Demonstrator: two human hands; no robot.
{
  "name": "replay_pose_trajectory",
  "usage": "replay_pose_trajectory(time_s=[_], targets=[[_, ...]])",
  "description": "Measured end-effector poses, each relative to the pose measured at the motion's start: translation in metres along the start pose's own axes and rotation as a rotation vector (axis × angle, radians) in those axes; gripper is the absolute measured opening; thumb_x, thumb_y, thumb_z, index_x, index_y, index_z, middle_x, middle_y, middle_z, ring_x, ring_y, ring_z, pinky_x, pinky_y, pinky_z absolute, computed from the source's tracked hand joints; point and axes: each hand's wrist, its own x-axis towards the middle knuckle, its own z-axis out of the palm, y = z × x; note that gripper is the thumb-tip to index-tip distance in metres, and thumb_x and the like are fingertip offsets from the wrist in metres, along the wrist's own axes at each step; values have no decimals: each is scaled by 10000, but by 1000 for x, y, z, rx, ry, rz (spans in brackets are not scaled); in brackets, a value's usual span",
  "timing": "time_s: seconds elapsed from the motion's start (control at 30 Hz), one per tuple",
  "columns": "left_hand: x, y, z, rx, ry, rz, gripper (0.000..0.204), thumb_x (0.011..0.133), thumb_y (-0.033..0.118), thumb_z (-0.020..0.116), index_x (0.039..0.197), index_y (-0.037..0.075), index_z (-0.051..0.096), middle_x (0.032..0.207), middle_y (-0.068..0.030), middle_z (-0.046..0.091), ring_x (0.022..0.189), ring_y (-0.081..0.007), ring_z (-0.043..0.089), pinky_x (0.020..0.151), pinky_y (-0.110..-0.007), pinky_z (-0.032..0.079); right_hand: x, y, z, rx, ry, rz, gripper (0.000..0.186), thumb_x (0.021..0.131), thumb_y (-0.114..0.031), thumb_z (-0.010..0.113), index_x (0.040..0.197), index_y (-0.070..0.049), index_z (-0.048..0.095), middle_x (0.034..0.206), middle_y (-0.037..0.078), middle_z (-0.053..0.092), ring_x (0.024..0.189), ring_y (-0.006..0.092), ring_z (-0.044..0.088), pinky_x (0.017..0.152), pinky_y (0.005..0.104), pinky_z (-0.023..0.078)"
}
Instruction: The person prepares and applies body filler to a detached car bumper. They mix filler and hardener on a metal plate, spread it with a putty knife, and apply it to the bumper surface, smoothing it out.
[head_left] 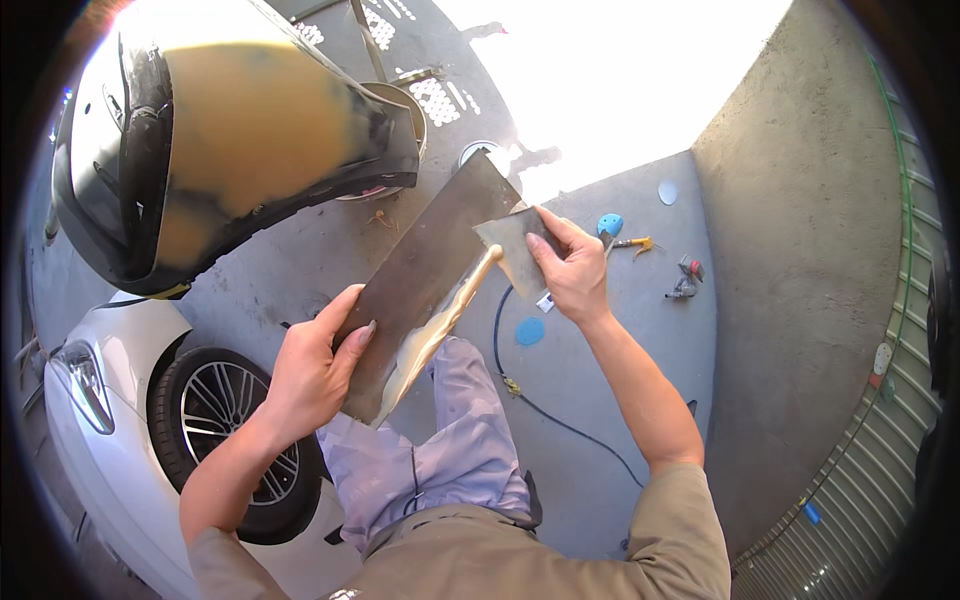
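Note:
My left hand (pixel 318 368) grips the lower left part of a long dark flat board (pixel 425 255), thumb on top and fingers along its edge. The board is tilted, running from lower left to upper right in front of me. A cream-coloured strip of filler paste (pixel 435 335) lies along its right edge. Between the thumb and fingers of my right hand (pixel 575 265) is a thin grey spreader (pixel 520 245). Its left corner is at the upper end of the paste, with a blob of paste there.
At upper left stands a car bumper (pixel 265 130) with tan patches. Below it is a white car (pixel 110 400) with its front wheel (pixel 225 430). A hose (pixel 570 430), a blue disc sander (pixel 610 226) and another small air tool (pixel 686 280) lie on the floor at right, near a wall (pixel 800 250).

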Motion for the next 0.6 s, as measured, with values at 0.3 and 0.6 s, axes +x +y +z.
replay_pose_trajectory(time_s=[0.3,0.6], targets=[[120,-56,52,110,58,39,385,1067,151,629,1388,-61,627,1129,-317,738,1044,-469,725,920,-446,575,-89,24,50,83,-99,91,412,979,6,736,1387,41,692,1020,56,743,810,117,627,734,268,506],[147,-191,40,61,-252,69,427,1059,226,642,1456,70,634,1181,-277,745,1094,-467,708,952,-499,569,42,-24,110,632,-439,150,477,960,98,695,1426,73,593,1320,138,707,1238,207,675,1068,353,544]])
